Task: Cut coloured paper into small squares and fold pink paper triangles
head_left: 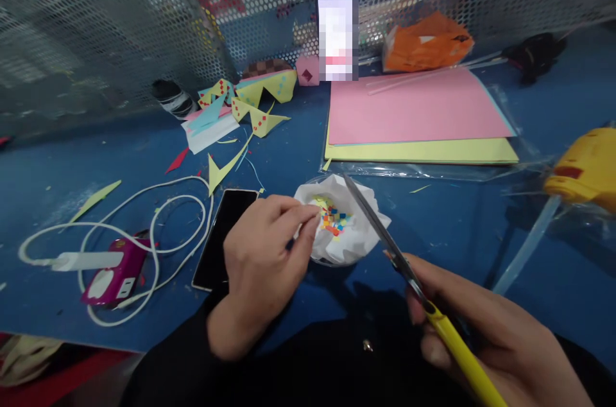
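My right hand (486, 336) is closed around yellow-handled scissors (385, 237), whose blades point up and left over a white paper-lined bowl (359, 246) holding several tiny coloured paper squares (333, 218). My left hand (264, 259) hovers at the bowl's left rim, thumb and fingers pinched together on something too small to make out. A black phone (219, 233) lies face up just left of that hand.
Pink and yellow paper sheets (418, 118) lie in a clear sleeve behind the bowl. Folded yellow paper shapes (255, 105) and scraps sit at back left. A white cable and magenta charger (113, 269) lie left. A yellow glue gun (584, 169) sits right. Perforated metal panels (96, 22) wall the back.
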The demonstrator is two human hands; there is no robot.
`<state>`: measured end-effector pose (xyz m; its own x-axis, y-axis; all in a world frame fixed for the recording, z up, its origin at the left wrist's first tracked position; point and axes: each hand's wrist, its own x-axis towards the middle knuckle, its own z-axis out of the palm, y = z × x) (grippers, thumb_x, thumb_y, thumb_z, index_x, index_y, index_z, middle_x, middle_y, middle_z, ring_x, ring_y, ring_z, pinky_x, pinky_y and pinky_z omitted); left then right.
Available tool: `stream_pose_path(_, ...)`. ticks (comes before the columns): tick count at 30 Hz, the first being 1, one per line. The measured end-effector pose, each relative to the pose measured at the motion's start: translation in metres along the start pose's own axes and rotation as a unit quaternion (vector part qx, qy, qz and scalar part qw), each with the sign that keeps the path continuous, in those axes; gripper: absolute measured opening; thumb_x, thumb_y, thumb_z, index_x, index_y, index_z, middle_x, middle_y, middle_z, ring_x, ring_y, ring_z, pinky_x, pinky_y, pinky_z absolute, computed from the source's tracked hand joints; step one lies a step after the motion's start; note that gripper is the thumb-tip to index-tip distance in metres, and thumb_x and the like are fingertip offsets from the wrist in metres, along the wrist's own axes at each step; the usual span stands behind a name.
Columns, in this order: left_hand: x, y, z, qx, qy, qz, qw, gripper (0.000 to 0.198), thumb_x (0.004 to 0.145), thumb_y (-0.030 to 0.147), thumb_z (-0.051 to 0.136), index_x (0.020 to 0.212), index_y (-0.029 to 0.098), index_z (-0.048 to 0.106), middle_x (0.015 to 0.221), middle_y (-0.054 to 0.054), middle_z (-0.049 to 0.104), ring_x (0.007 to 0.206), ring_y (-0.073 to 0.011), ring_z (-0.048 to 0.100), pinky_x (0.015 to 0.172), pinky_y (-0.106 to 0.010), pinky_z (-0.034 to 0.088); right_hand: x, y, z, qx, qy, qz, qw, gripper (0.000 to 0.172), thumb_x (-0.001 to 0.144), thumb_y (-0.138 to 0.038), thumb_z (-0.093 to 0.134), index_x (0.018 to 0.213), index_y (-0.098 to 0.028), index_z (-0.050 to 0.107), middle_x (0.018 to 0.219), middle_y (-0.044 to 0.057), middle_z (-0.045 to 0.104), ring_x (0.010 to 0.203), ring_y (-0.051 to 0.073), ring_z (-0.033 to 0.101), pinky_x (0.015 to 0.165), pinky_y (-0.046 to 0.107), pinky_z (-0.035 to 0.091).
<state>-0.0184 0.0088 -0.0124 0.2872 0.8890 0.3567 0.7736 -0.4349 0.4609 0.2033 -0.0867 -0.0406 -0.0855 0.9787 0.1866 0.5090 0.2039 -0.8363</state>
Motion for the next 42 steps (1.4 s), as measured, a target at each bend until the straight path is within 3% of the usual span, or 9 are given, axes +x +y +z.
stream_pose_path(3, 0.003, -0.003, -0.001, 0.026, -0.012, 0.045, 0.999, 0.017, 0.09, 0.03, 0.064, 0.085, 0.022, 0.079, 0.091, -0.007, 0.074, 0.084, -0.0217, 0.063, 0.079, -0.035, 0.046, 0.001, 0.003, 0.001, 0.021, -0.018, -0.006, 1.0, 0.046, 0.088, -0.04, 0.066, 0.132, -0.027, 0.066, 0.078, 0.003, 0.076, 0.06, 0.017, 0.073, 0.057, 0.02, 0.062)
stream_pose_path(9, 0.019, -0.028, -0.034, 0.081, 0.118, -0.049, 0.988, 0.015, 0.09, 0.027, 0.062, 0.088, 0.024, 0.076, 0.096, -0.004, 0.074, 0.089, -0.0201, 0.067, 0.08, -0.033, 0.05, -0.005, 0.007, 0.0, 0.025, 0.0, 0.002, 1.0, 0.045, 0.087, -0.04, 0.068, 0.13, -0.026, 0.068, 0.082, 0.003, 0.078, 0.065, 0.019, 0.075, 0.059, 0.02, 0.062)
stream_pose_path(11, 0.027, -0.043, -0.043, 0.138, 0.093, -0.055, 0.984, 0.015, 0.089, 0.025, 0.061, 0.087, 0.023, 0.076, 0.096, -0.005, 0.075, 0.092, -0.0226, 0.067, 0.082, -0.035, 0.049, -0.008, 0.007, 0.0, 0.032, 0.007, 0.001, 0.999, 0.046, 0.087, -0.04, 0.068, 0.13, -0.026, 0.068, 0.081, 0.003, 0.078, 0.064, 0.019, 0.075, 0.058, 0.019, 0.061)
stream_pose_path(13, 0.034, -0.057, -0.045, 0.216, 0.015, -0.05, 0.975, 0.016, 0.087, 0.025, 0.061, 0.088, 0.023, 0.077, 0.097, -0.006, 0.076, 0.096, -0.0269, 0.065, 0.084, -0.039, 0.047, -0.009, 0.007, -0.001, 0.036, 0.005, -0.006, 0.999, 0.046, 0.086, -0.039, 0.069, 0.13, -0.026, 0.067, 0.081, 0.003, 0.077, 0.063, 0.018, 0.075, 0.058, 0.019, 0.061)
stream_pose_path(15, 0.039, -0.066, -0.04, 0.271, -0.063, -0.039, 0.96, 0.02, 0.087, 0.022, 0.058, 0.087, 0.023, 0.078, 0.097, -0.007, 0.077, 0.092, -0.0268, 0.065, 0.08, -0.038, 0.046, -0.01, 0.006, -0.002, 0.045, -0.006, -0.015, 0.999, 0.046, 0.085, -0.037, 0.069, 0.13, -0.026, 0.067, 0.082, 0.003, 0.077, 0.062, 0.017, 0.074, 0.058, 0.018, 0.061)
stream_pose_path(18, 0.042, -0.071, -0.025, 0.312, -0.104, -0.019, 0.944, 0.022, 0.087, 0.023, 0.057, 0.083, 0.023, 0.078, 0.093, -0.007, 0.078, 0.088, -0.0265, 0.064, 0.079, -0.04, 0.043, -0.008, 0.005, -0.002, 0.069, -0.018, -0.029, 0.997, 0.044, 0.087, -0.031, 0.067, 0.13, -0.026, 0.066, 0.081, 0.001, 0.076, 0.062, 0.016, 0.074, 0.057, 0.016, 0.06)
stream_pose_path(26, 0.041, -0.074, -0.002, 0.384, -0.114, 0.028, 0.916, 0.034, 0.091, 0.022, 0.049, 0.069, 0.019, 0.074, 0.079, -0.013, 0.072, 0.084, -0.0291, 0.058, 0.084, -0.049, 0.037, -0.007, 0.002, -0.001, 0.097, -0.033, -0.079, 0.992, 0.057, 0.087, -0.014, 0.061, 0.138, -0.034, 0.052, 0.081, -0.006, 0.072, 0.061, 0.01, 0.073, 0.058, 0.01, 0.057)
stream_pose_path(37, 0.037, -0.07, 0.018, 0.363, -0.105, 0.013, 0.926, 0.035, 0.086, 0.004, 0.048, 0.064, 0.02, 0.07, 0.078, -0.01, 0.07, 0.087, -0.0278, 0.059, 0.097, -0.05, 0.038, -0.008, 0.01, 0.0, 0.1, -0.035, -0.029, 0.994, 0.046, 0.085, -0.03, 0.069, 0.131, -0.03, 0.065, 0.076, -0.001, 0.075, 0.06, 0.015, 0.074, 0.054, 0.013, 0.058)
stream_pose_path(42, 0.045, -0.09, 0.001, 0.298, -0.082, -0.056, 0.949, 0.023, 0.084, 0.019, 0.058, 0.072, 0.023, 0.077, 0.075, -0.005, 0.076, 0.075, -0.0241, 0.066, 0.073, -0.04, 0.048, -0.007, 0.006, 0.0, 0.094, -0.018, -0.026, 0.995, 0.044, 0.085, -0.029, 0.069, 0.129, -0.03, 0.067, 0.074, -0.002, 0.074, 0.059, 0.014, 0.072, 0.055, 0.013, 0.058)
